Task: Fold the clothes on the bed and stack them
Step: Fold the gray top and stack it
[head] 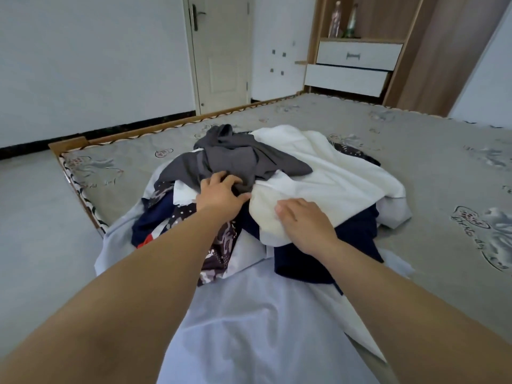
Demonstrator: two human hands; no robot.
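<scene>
Both hands reach into an unfolded pile of clothes [249,195] on the bed [415,162].

The left hand [221,194] clutches a grey garment [235,159]; the right hand [304,221] lies flat and relaxed on a white garment [327,173]. Pulling the grey piece could drag tangled neighbours along and scatter the heap.
</scene>
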